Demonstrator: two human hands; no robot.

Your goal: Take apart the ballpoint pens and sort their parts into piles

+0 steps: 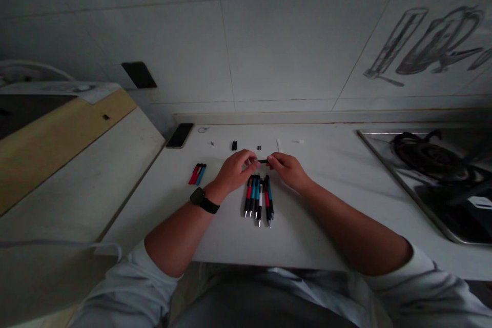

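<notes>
Your left hand [235, 171] and right hand [291, 171] pinch opposite ends of a slim dark piece [263, 161], its long axis spanning between them, roughly parallel to the back edge of the table [230, 238].

Single head view — forward and down over countertop [330, 154]
</notes>
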